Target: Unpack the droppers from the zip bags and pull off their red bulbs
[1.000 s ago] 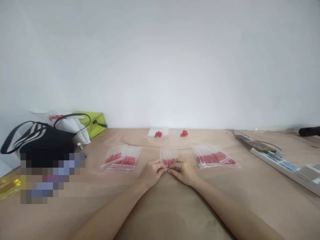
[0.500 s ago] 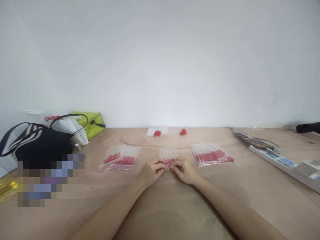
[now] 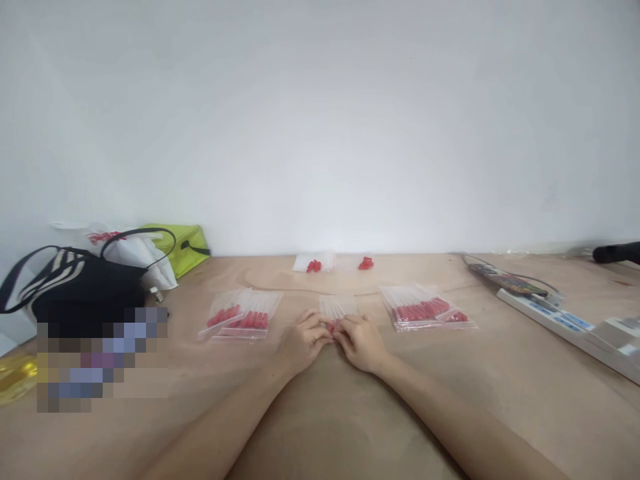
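Two hands meet at the middle of the brown table. The left hand and right hand have thumbs and forefingers drawn together on the near edge of one small clear bag. Both are pinched closed on that edge, and the remaining fingers curl under.

The bag lies flat, directly ahead of the fingertips on their far side. The long axis of its contents runs away from the person toward the wall: red ends lie nearest the fingers and are partly covered by them, with pale clear stems pointing off behind.

Neither hand is nearer — the grip is shared. The left hand takes the left part of the near edge and the right hand the right part, knuckles almost touching.

- **Left of the hands, apart from them:** a stack of filled bags, red ends slanting.
- **Right, likewise apart:** a second stack.
- **Back near the wall:** loose red pieces and a small packet.
- **Far edges:** a power strip at far right — a black bag and a green bag at far left.
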`<state>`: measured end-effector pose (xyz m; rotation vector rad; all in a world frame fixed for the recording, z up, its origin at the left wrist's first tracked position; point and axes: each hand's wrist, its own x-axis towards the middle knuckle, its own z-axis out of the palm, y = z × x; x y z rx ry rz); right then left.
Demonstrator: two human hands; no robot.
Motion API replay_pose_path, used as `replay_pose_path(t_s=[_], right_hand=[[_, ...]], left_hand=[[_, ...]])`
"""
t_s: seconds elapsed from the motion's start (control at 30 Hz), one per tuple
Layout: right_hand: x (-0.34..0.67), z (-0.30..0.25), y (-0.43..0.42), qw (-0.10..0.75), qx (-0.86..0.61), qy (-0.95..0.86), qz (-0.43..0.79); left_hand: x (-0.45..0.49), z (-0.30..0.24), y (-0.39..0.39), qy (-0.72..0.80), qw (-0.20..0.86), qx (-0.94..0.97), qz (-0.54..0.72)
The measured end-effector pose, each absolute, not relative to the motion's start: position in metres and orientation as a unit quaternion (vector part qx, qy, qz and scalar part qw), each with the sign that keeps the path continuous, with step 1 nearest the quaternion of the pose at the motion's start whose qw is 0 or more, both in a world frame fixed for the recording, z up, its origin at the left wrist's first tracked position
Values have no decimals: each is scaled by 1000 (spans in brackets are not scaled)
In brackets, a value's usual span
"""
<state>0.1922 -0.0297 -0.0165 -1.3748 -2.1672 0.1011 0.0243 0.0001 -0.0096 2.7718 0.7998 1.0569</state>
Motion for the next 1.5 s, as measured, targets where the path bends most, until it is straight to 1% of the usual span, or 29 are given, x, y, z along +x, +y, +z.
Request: replay_pose_path(t_s=[0.1, 0.23, 0.33, 0.4, 0.5, 0.57, 0.67, 0.77, 0.87, 0.97, 1.0, 1.07, 1.2, 1.4, 1.5], right_hand=[[190, -18, -30, 273, -540, -796, -6], [191, -21, -28, 301, -557, -773, -25], [196, -22, -26, 315, -528, -785, -71], [202, -22, -25, 326, -480, -810, -89], [216, -21, -26, 356, -395, -844, -60], [225, -21, -29, 380, -378, -844, -21], [236, -23, -32, 385, -388, -837, 27], [239, -28, -32, 385, -389, -836, 36], [237, -31, -28, 409, -435, -802, 2], [237, -28, -26, 374, -510, -774, -28], [238, -26, -25, 356, -523, -774, -22], [239, -22, -25, 331, -518, -788, 30], [242, -14, -25, 323, -459, -811, 162], [240, -5, -27, 322, -456, -801, 218], [239, -6, -27, 344, -441, -791, 247]], left_hand=[[25, -8, -1, 262, 25, 908, 326], [26, -7, -2, 240, 25, 919, 311], [25, -7, -6, 214, 17, 926, 309], [24, -7, -9, 197, 13, 931, 307], [21, -7, -10, 218, 22, 927, 303], [18, -6, -7, 259, 34, 923, 281], [13, -5, 0, 324, 62, 920, 211], [12, -3, 2, 353, 95, 916, 166], [12, -1, 0, 356, 96, 913, 176], [13, 0, -2, 357, 88, 909, 196], [13, 1, -2, 359, 85, 907, 201], [13, 0, -2, 367, 78, 903, 211], [14, -2, -1, 383, 66, 893, 228], [13, -4, -2, 407, 53, 877, 250], [14, -4, -3, 411, 57, 874, 252]])
